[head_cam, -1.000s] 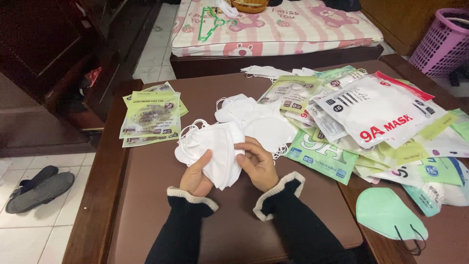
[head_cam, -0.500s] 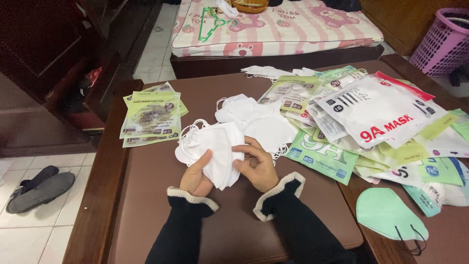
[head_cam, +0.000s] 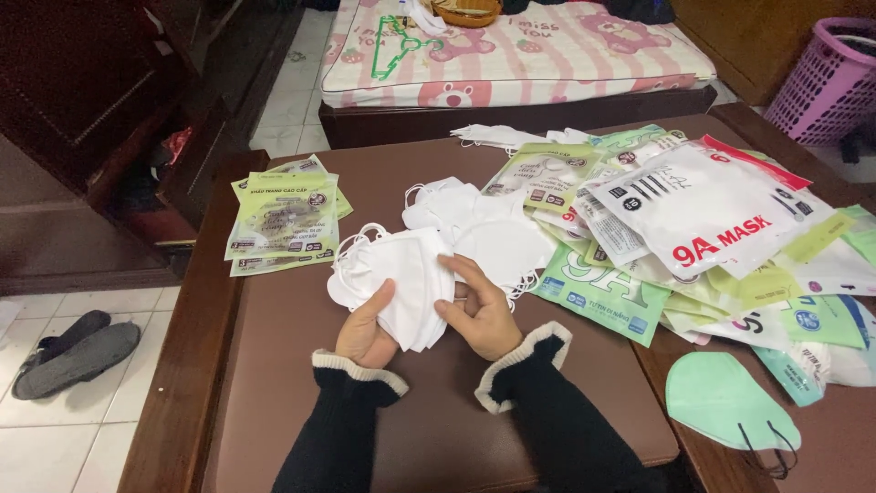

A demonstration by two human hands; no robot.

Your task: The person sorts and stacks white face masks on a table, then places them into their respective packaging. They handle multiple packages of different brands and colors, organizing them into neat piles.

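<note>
**Hands hold a stack of white masks**

Masks (head_cam: 401, 278), white and folded, sit in a fanned stack between both hands, over the brown table (head_cam: 274, 383). The left hand (head_cam: 365, 330) cups the stack from below, thumb up against its front face. The right hand (head_cam: 482, 315) grips the stack's right edge, its fingers (head_cam: 461, 274) curled over the top layers and its thumb tucked under, so both hands are closed on the stack. Elastic loops stick out from the stack's upper left side. Dark sleeves with pale cuffs cover both wrists.

Just beyond the fingertips lie more loose white masks (head_cam: 488, 233), touching or nearly touching the held stack. Up and left of the left hand is a small neat pile of green packets (head_cam: 283, 224), apart from the stack. Right of the right hand spreads a big jumble of packets (head_cam: 712, 228), white, green and yellow, overlapping one another. Nearer the person on that side, well right of the right wrist, a single green mask (head_cam: 725, 402) lies flat with its dark ear loops trailing. Far beyond the table is a pink striped mattress (head_cam: 520, 50), and a purple basket (head_cam: 826, 78) stands at far right. Slippers (head_cam: 73, 356) rest on the tiled floor well left of the left hand.
</note>
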